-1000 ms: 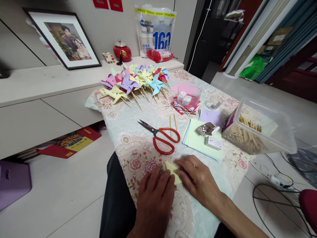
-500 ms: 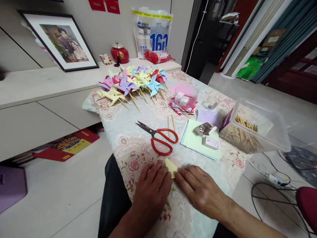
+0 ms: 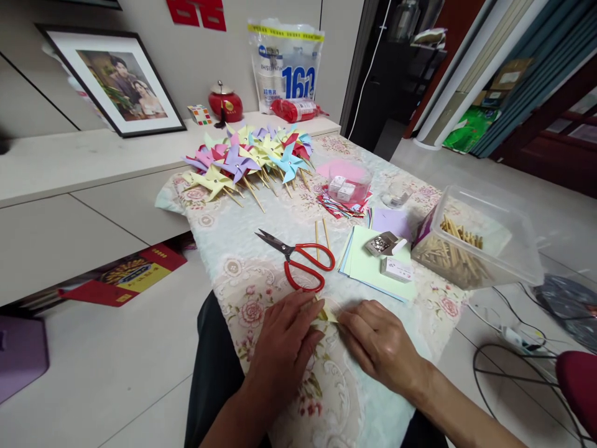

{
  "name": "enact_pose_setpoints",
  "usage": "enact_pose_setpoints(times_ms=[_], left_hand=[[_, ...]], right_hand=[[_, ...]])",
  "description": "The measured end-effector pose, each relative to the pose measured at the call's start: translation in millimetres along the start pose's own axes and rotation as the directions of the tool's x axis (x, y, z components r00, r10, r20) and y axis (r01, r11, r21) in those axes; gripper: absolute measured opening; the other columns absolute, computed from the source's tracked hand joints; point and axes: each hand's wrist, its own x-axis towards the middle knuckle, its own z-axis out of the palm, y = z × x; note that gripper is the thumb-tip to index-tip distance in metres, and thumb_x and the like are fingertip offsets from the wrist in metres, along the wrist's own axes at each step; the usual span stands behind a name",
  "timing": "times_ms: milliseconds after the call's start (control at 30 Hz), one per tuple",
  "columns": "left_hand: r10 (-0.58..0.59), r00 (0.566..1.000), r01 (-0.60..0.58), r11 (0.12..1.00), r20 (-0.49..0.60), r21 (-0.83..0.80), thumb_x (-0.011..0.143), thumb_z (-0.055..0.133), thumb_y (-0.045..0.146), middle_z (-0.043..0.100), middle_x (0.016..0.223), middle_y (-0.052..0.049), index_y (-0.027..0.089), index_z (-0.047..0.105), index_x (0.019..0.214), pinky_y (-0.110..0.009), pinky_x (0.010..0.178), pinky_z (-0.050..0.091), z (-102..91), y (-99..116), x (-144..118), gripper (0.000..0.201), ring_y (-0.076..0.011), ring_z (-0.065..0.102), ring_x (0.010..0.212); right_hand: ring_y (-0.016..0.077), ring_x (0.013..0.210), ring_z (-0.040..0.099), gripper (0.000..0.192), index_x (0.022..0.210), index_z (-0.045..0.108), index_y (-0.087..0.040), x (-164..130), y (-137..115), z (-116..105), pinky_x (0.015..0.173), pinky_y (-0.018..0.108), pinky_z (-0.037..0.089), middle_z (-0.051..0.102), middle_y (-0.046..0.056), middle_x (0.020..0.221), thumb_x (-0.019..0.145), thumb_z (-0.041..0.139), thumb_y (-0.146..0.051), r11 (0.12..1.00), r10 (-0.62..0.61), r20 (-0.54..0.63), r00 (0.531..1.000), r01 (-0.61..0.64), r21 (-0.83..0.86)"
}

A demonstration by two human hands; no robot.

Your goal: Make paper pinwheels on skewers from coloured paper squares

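A floral tablecloth [image 3: 242, 274] covers the table, bearing pinwheels [image 3: 247, 158], red scissors [image 3: 298, 258], paper sheets [image 3: 373, 267], and a stick bin [image 3: 476, 242].

Scissors [image 3: 298, 258] behind hands – paper stack [image 3: 368, 267] right, stick box [image 3: 476, 239] further rt; pinwheels [image 3: 249, 158] at back.

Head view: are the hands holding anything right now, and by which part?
Both the left hand and the right hand pinch a small folded yellow paper against the tablecloth, fingertips on its opposite edges.

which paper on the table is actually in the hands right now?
The small yellow paper, pinched between left hand and right hand. The green stack lies untouched.
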Motion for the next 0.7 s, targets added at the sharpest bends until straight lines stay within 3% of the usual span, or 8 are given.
enact_pose_setpoints(times_ms=[133, 300, 500, 700], left_hand=[[-0.030, 0.999, 0.028, 0.996, -0.014, -0.088, 0.092, 0.057, 0.013, 0.066, 0.126, -0.009, 0.022, 0.066, 0.116, -0.044, 0.101, 0.048, 3.9, -1, 3, 0.028, -0.0244, 0.057, 0.122], [-0.150, 0.988, 0.154, 0.953, 0.036, -0.260, 0.092, 0.057, 0.015, 0.071, 0.097, -0.004, 0.022, 0.067, 0.090, -0.041, 0.093, 0.049, -3.2, 8, 14, 0.013, -0.0230, 0.062, 0.106], [-0.427, 0.866, 0.498, 0.773, 0.259, -0.392, 0.088, 0.057, 0.024, 0.065, 0.079, -0.004, 0.021, 0.065, 0.081, -0.036, 0.070, 0.048, -9.9, 23, 15, 0.011, -0.0208, 0.061, 0.076], [-0.493, 0.778, 0.628, 0.629, 0.388, -0.459, 0.085, 0.059, 0.028, 0.068, 0.081, -0.004, 0.021, 0.066, 0.084, -0.035, 0.070, 0.046, -9.4, 25, 10, 0.010, -0.0215, 0.062, 0.075]], right_hand=[[0.0193, 0.067, 0.053, 0.015, 0.097, 0.063, -0.014, 1, -1, -3, 0.063, 0.034, 0.043, 0.064, 0.007, 0.074, 0.094, 0.050, -0.007, 0.998, -0.025, -0.010, 1.000, 0.025, 0.062], [0.0186, 0.071, 0.058, 0.016, 0.102, 0.063, -0.015, 7, -4, -9, 0.067, 0.034, 0.045, 0.068, 0.006, 0.081, 0.095, 0.051, -0.008, 0.979, 0.030, -0.024, 0.999, -0.024, 0.205], [0.0192, 0.079, 0.063, 0.013, 0.103, 0.064, -0.016, 15, -12, -10, 0.073, 0.034, 0.046, 0.072, 0.006, 0.088, 0.096, 0.055, -0.011, 0.927, 0.111, -0.019, 0.994, -0.097, 0.362], [0.0157, 0.069, 0.060, 0.014, 0.086, 0.063, -0.017, 21, -17, -9, 0.068, 0.030, 0.044, 0.068, 0.003, 0.074, 0.094, 0.052, -0.011, 0.886, 0.179, 0.012, 0.984, -0.166, 0.434]])
